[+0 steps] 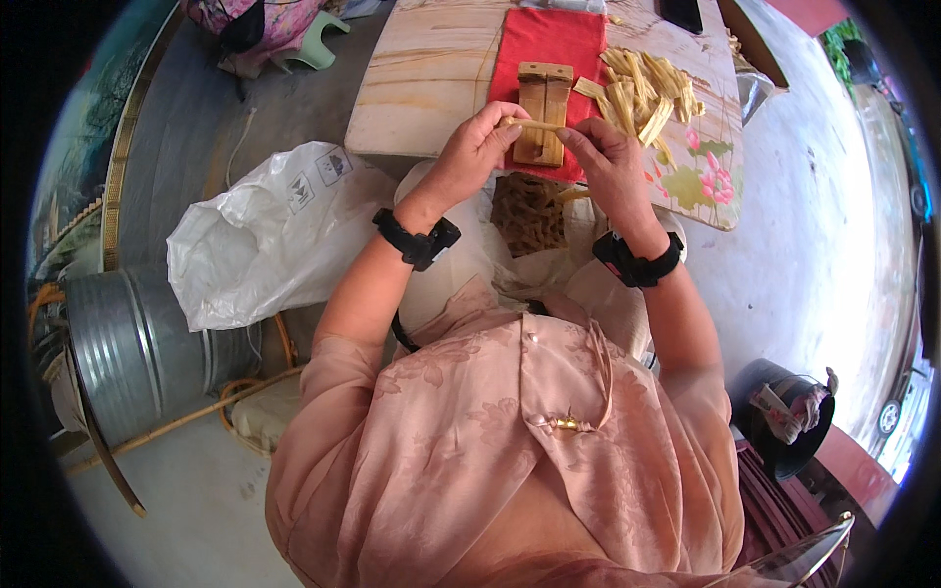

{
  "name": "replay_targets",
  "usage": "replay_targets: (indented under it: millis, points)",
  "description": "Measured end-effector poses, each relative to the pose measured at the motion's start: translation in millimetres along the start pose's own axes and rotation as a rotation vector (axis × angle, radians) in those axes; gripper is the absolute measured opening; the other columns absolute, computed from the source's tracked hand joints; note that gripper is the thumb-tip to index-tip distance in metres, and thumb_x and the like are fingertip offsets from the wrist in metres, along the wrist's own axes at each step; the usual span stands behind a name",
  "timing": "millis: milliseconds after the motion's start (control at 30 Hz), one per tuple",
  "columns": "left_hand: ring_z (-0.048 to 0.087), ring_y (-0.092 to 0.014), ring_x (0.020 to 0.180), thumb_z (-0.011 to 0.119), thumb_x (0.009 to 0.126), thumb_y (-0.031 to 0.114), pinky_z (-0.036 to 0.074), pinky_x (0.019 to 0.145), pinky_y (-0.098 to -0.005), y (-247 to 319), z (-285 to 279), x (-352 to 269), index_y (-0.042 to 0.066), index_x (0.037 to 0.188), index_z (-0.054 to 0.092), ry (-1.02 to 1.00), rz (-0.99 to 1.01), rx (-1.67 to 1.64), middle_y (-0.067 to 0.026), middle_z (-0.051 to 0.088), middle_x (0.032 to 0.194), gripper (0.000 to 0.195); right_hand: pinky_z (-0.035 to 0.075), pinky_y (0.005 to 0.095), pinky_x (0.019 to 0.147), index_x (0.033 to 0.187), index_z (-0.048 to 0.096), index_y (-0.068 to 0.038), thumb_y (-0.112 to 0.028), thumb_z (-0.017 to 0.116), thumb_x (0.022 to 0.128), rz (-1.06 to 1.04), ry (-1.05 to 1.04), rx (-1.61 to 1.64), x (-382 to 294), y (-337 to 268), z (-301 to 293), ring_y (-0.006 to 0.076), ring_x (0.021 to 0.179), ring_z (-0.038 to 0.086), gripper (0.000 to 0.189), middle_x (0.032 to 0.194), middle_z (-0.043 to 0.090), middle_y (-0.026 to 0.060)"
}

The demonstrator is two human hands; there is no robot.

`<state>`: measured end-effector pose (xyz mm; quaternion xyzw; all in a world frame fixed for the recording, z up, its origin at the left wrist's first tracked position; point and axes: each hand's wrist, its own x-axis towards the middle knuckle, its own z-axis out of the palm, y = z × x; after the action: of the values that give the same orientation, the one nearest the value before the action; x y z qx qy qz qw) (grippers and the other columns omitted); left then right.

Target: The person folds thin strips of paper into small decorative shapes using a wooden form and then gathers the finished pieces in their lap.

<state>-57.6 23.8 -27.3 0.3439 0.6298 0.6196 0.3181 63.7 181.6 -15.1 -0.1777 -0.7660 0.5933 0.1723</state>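
Observation:
My left hand [488, 141] and my right hand [603, 151] hold a thin pale-yellow strip [538, 126] level between them, one end pinched in each. Beneath the strip is a wooden block [545, 84] with a groove down its middle and two holes near its far end. It rests on a red cloth [517, 45] on the table. Right of the block lies a loose pile of yellowish dried strips [639, 88], partly on the cloth. Below the table edge, at my lap, brownish strips [531, 213] lie in a mass between pale cloth or wrapping.
The pale table [412, 81] has a floral print at its right corner. A white plastic sack [257, 235] and a metal drum [147, 338] are at the left. A green stool [316, 44] stands far left; a black bucket [798, 448] is at the lower right. A dark phone [682, 13] lies on the table.

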Motion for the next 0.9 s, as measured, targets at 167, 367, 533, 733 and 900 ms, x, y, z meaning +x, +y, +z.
replay_targets:
  millis: [167, 367, 533, 733, 900]
  points:
    - [0.058, -0.022, 0.068, 0.052, 0.091, 0.019, 0.047, 0.063, -0.0327, -6, -1, 13, 0.006, 0.103, 0.055, 0.213, 0.182, 0.537, -0.0108, 0.059, 0.074, 0.018, 0.039, 0.0270, 0.051, 0.081, 0.060, 0.004, -0.019, 0.063, 0.084, -0.049, 0.041, -0.065, 15, 4, 2, 0.0089, 0.054, 0.045, 0.023, 0.056, 0.051, 0.0043]
    - [0.060, -0.038, 0.079, 0.052, 0.088, 0.021, 0.047, 0.068, -0.0435, -8, 11, 19, 0.009, 0.104, 0.057, 0.275, 0.011, 0.932, -0.0188, 0.063, 0.080, 0.021, 0.044, 0.0396, 0.056, 0.081, 0.064, -0.001, -0.022, 0.056, 0.086, -0.058, 0.066, -0.213, 29, 34, 12, 0.0328, 0.059, 0.059, 0.023, 0.064, 0.059, 0.0189]
    - [0.060, -0.035, 0.082, 0.055, 0.086, 0.017, 0.047, 0.072, -0.0417, 5, 7, -14, 0.008, 0.102, 0.059, 0.221, -0.054, 0.960, -0.0167, 0.063, 0.085, 0.019, 0.046, 0.0463, 0.060, 0.082, 0.061, -0.003, -0.027, 0.056, 0.084, -0.085, 0.102, -0.546, 5, 34, 2, 0.0388, 0.070, 0.060, 0.025, 0.071, 0.060, 0.0224]
    - [0.058, -0.022, 0.078, 0.063, 0.083, 0.021, 0.046, 0.072, -0.0328, -13, 24, -56, 0.004, 0.092, 0.064, 0.179, 0.158, 0.547, -0.0060, 0.061, 0.091, 0.019, 0.046, 0.0410, 0.064, 0.087, 0.063, -0.005, -0.017, 0.063, 0.080, -0.457, 0.128, -0.433, -33, 0, 18, 0.0331, 0.074, 0.058, 0.014, 0.075, 0.061, 0.0151]
    - [0.057, -0.011, 0.079, 0.055, 0.091, 0.025, 0.048, 0.073, -0.0291, -12, 42, -74, 0.004, 0.098, 0.062, -0.088, -0.560, -0.703, -0.0033, 0.062, 0.098, 0.023, 0.046, 0.0375, 0.066, 0.092, 0.061, -0.004, -0.009, 0.067, 0.076, -0.585, -0.019, -0.111, -66, -3, 41, 0.0318, 0.075, 0.056, 0.018, 0.081, 0.059, 0.0129]
